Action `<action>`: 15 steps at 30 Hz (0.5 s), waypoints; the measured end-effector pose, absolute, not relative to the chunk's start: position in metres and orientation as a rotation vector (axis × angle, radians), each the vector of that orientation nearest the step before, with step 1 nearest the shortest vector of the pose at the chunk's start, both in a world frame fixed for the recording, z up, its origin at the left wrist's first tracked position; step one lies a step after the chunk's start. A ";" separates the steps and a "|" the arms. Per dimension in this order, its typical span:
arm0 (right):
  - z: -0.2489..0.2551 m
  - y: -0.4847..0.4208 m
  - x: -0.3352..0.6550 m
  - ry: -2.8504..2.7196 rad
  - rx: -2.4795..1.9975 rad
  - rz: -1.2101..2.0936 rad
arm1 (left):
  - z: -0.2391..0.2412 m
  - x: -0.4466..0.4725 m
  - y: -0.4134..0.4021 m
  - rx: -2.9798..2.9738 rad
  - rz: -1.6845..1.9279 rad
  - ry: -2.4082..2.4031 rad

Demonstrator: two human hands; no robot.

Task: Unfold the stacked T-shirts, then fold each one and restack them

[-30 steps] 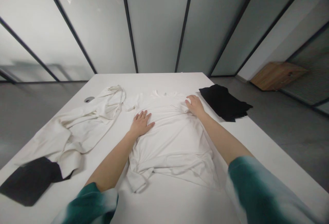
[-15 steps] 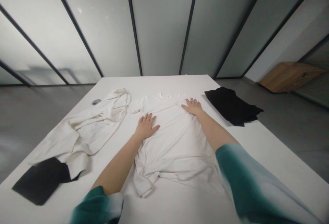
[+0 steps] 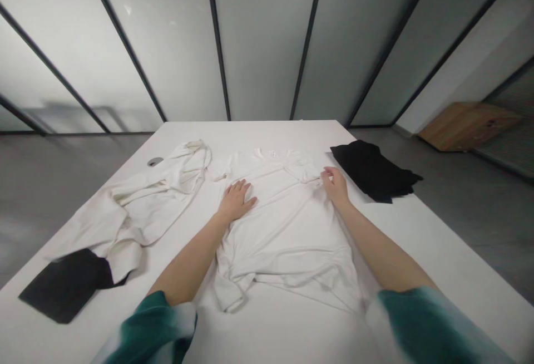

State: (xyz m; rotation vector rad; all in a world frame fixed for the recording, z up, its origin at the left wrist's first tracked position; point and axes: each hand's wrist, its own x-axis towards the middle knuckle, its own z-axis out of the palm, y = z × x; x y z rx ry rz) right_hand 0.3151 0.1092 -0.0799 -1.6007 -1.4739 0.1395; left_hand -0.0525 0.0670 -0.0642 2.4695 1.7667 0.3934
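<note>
A white T-shirt (image 3: 287, 225) lies spread on the white table (image 3: 421, 241), collar away from me. My left hand (image 3: 236, 200) rests flat on its left chest area, fingers stretched out. My right hand (image 3: 335, 186) sits at the shirt's right shoulder edge, fingers pinched on the fabric of the folded-in right sleeve (image 3: 303, 170). The lower hem is bunched and wrinkled near me.
A crumpled white garment (image 3: 146, 197) lies to the left, partly over a black cloth (image 3: 67, 286). A folded black garment (image 3: 373, 170) sits at the right table edge. A small round hole (image 3: 154, 161) shows in the tabletop. A wooden box (image 3: 465, 122) stands on the floor.
My right hand slid from the shoulder area outward to the shirt's right edge and closed on the sleeve fabric. My left hand stayed flat in place.
</note>
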 end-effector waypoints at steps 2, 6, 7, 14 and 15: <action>-0.086 0.104 0.321 -1.287 -1.574 0.239 | -0.061 -0.060 0.073 2.357 0.628 1.857; -0.089 0.104 0.324 -1.166 -1.544 0.361 | -0.052 -0.090 0.086 2.019 0.902 2.143; -0.088 0.105 0.324 -1.178 -1.540 0.377 | -0.050 -0.097 0.088 1.953 0.896 2.204; -0.081 0.104 0.317 -1.185 -1.534 0.452 | -0.040 -0.106 0.099 1.928 0.388 2.420; -0.081 0.103 0.317 -1.188 -1.531 0.459 | -0.037 -0.105 0.102 1.924 0.317 2.419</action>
